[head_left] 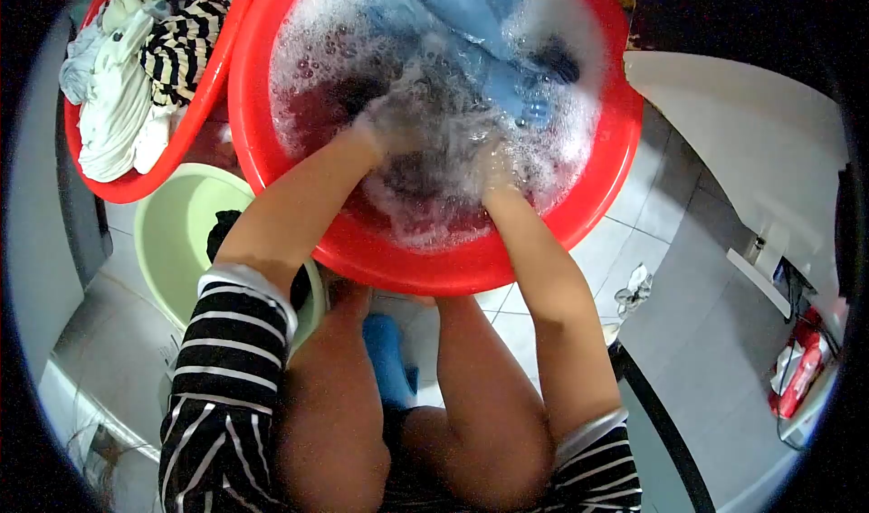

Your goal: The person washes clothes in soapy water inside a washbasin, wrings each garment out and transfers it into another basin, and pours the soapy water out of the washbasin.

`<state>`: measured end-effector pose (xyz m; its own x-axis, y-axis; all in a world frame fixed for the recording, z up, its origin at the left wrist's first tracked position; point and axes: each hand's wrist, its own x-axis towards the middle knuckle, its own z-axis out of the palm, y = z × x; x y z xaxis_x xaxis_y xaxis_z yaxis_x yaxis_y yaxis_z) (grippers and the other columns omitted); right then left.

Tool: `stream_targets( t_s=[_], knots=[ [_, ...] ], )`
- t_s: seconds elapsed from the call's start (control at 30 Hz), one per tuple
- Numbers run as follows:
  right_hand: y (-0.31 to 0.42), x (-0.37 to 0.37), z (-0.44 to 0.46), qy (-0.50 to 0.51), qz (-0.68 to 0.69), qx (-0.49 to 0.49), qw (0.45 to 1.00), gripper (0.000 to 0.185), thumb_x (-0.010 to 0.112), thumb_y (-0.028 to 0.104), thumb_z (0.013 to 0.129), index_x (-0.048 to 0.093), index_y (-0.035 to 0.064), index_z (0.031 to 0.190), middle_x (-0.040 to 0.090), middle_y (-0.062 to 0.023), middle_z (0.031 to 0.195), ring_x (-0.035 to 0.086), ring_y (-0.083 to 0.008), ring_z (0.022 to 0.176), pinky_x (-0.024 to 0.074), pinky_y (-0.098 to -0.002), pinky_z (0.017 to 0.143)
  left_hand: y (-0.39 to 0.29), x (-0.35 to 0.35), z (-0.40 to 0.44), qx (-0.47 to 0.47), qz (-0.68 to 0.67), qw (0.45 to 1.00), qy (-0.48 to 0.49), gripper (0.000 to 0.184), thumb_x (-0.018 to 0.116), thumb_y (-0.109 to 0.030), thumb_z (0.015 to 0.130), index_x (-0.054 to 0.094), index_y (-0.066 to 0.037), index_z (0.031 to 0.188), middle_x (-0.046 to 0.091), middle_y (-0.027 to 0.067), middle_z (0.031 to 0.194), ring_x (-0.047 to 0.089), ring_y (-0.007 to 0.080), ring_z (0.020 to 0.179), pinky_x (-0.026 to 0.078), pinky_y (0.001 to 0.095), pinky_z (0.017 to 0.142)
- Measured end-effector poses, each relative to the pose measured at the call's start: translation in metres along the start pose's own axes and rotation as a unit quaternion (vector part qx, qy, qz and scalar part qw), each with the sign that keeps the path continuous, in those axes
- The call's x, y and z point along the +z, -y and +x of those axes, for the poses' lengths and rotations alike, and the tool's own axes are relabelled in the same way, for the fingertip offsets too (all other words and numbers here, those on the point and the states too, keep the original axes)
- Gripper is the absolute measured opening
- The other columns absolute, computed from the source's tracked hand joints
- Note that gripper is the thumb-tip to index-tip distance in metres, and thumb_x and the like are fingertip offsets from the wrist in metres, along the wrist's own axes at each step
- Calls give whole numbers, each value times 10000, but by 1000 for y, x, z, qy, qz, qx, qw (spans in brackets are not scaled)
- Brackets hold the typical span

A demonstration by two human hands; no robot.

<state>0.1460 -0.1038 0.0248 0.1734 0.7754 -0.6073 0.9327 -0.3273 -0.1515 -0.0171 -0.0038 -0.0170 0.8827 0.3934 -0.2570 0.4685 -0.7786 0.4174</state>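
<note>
Both my hands are down in the soapy water of a large red basin [434,276]. My left hand [385,134] is sunk in the foam left of centre, its fingers hidden and blurred by the splashing. My right hand [496,167] dips in a little to the right, with its fingers covered by suds too. Between and around them the water is churned over dark cloth [416,182], whose kind I cannot make out. Blue denim-like clothing [471,15] floats at the far side of the basin. A dark piece of fabric [554,60] shows beside it.
A smaller red tub [201,119] at the upper left holds white clothes [118,105] and a black-and-cream striped garment [186,47]. Below it stands a pale green basin [167,232] with dark cloth inside. A white panel [733,124] and a red packet [798,373] are on the right.
</note>
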Motion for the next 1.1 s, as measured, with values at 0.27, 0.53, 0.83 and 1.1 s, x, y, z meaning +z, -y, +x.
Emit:
stream_targets(
  t_s=[0.27, 0.53, 0.83, 1.1],
  knots=[
    [8, -136, -80, -19, 854, 139, 500, 416, 434, 339, 938, 473, 46, 1231, 553, -110, 1193, 546, -254, 1063, 435, -404, 918, -44, -72, -40, -210, -203, 956, -37, 916, 771, -191, 604, 284, -86, 1373, 286, 221, 1384, 258, 414, 1274, 242, 446, 1068],
    [23, -159, -166, 35, 938, -165, 303, 407, 315, 232, 964, 377, 43, 1319, 453, -143, 1309, 459, -305, 1179, 361, -448, 1013, -32, -72, -36, -130, -243, 942, -194, 614, 734, -94, 598, 521, -32, 1170, 516, 167, 1221, 471, 310, 1149, 400, 383, 955],
    [-37, -138, -151, -255, 688, 102, 672, 358, 546, 272, 903, 554, -8, 1126, 599, -68, 1075, 561, -160, 980, 410, -311, 893, -29, -170, -117, -224, -675, 660, -242, 486, 680, -45, 672, 547, -8, 1139, 626, 70, 986, 597, 180, 907, 474, 302, 810],
    [30, -103, -126, -160, 265, -3, 951, 374, 668, 142, 733, 530, 1, 1051, 471, -288, 1147, 455, -423, 1060, 389, -436, 871, -74, -148, -84, -93, -27, 988, -119, 621, 693, -259, 672, 486, -179, 1252, 392, 199, 1298, 356, 387, 1202, 279, 514, 1010]
  ],
)
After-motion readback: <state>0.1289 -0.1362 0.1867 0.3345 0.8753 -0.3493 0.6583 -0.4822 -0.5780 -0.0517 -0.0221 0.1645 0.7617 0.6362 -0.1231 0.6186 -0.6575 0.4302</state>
